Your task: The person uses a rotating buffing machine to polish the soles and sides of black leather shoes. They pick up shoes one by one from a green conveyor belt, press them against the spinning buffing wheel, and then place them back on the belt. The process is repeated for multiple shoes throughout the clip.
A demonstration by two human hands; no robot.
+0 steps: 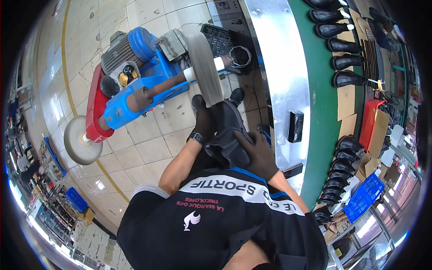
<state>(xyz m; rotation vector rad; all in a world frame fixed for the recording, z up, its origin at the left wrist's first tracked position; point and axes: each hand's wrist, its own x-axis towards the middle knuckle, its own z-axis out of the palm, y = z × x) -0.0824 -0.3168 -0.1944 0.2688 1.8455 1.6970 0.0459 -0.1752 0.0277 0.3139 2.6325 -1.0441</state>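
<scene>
A black leather boot (226,118) is held in front of my body, its toe end up against the rim of a grey buffing wheel (203,67). My left hand (204,120), in a dark glove, grips the boot's left side near the toe end. On the other side my right hand (262,156), also gloved, is closed around the boot near its heel and shaft. Some fingers of both hands are hidden behind the leather. The wheel sits on a brown shaft (164,87) of a blue and red machine (121,104).
A pale round pad (77,138) is at the machine's left end. On my right runs a metal ledge (284,67) bearing a black block (295,126), beside a green table (325,108) with rows of black boots (347,62). A black crate (217,36) stands beyond the wheel.
</scene>
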